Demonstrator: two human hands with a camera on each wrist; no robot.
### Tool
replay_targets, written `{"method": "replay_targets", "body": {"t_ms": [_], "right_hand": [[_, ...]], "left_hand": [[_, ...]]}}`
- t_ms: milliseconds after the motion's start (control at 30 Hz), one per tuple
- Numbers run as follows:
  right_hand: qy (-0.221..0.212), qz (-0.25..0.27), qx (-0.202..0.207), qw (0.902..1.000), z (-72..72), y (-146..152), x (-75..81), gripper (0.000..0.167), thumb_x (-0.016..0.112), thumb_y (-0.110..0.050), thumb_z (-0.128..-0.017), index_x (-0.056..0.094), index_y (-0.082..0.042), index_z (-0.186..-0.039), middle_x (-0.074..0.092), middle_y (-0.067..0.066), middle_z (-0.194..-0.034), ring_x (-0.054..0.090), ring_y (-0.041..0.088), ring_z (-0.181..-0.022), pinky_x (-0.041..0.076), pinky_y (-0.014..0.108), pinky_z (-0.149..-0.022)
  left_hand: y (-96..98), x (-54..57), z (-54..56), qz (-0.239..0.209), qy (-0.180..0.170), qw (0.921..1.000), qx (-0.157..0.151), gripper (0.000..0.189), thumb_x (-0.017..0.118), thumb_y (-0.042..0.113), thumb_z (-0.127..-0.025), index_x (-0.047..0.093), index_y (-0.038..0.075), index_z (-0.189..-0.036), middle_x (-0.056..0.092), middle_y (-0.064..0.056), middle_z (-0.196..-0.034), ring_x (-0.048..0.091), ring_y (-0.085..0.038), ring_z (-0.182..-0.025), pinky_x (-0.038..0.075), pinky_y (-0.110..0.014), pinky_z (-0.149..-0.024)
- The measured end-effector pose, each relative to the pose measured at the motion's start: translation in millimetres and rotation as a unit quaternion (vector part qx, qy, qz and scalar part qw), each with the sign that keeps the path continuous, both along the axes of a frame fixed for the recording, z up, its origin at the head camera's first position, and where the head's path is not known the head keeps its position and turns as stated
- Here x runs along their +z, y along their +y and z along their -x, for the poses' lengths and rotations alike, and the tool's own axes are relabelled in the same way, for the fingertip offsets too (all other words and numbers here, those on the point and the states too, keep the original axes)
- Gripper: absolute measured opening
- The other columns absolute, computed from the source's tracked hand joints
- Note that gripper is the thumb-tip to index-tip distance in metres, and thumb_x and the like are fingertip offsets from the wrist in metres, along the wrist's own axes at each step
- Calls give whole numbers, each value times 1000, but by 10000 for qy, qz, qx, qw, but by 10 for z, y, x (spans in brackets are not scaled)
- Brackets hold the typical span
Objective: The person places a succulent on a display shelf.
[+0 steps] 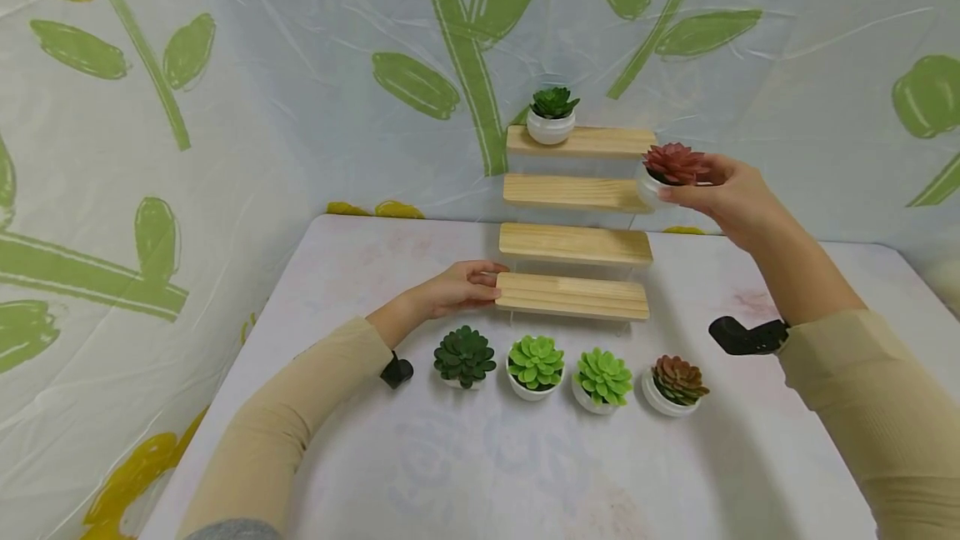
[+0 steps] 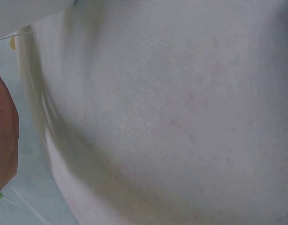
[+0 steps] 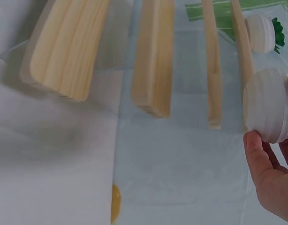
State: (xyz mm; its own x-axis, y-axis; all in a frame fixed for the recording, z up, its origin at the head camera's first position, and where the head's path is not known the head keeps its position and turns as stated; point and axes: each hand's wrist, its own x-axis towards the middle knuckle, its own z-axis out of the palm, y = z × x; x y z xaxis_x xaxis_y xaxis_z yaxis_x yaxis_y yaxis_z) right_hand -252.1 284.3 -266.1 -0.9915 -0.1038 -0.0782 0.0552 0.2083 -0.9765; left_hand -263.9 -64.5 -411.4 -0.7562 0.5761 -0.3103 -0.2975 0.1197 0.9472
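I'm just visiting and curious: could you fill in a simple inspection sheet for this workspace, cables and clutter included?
Surface: pale table with faint blotches.
Job's things: four-shelf wooden stand; green plant on the top shelf, left of its middle; before the stand, a row of dark green plant, bright green plant, second bright green plant and brownish plant.
Clutter: nothing seen.
Hands: left hand holds the lowest shelf at its left end; right hand holds the red plant by its white pot, near the stand's upper right; black device at the right wrist.
Cables: nothing seen.
Surroundings: backdrop printed with green leaves and yellow flowers.
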Motion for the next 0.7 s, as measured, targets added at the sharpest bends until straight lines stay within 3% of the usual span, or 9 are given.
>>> {"method": "replay_targets", "body": {"t_ms": [133,367,700], "right_hand": [[66,166,-49,9998,74,-67,65,50,71,-5,-82,44,-9,-124,46,-1,-115,51,5,-99,47,12,-77],[58,-702,-184,9973,193,-236,151,67,73,-17,-81,36,-8,-137,44,-5,-115,43,10,-107,44,14,-83],[-128,-523,-266,9982,333,-491,250,80,75,-18,-80,29,-9,-145,41,-2,-124,39,14,-116,41,22,-96]], "left_hand": [[1,-2,0,-43,7,10000,3,50,55,-4,-90,41,2,-138,53,-18,-118,58,-20,-96,49,-34,-90],[4,6,4,-52,-5,10000,0,49,54,-5,-91,41,1,-138,52,-20,-122,57,-22,-99,50,-34,-90],[4,3,6,-73,-75,9999,74,50,54,-5,-91,40,1,-138,52,-20,-122,57,-22,-98,44,-41,-97]]}}
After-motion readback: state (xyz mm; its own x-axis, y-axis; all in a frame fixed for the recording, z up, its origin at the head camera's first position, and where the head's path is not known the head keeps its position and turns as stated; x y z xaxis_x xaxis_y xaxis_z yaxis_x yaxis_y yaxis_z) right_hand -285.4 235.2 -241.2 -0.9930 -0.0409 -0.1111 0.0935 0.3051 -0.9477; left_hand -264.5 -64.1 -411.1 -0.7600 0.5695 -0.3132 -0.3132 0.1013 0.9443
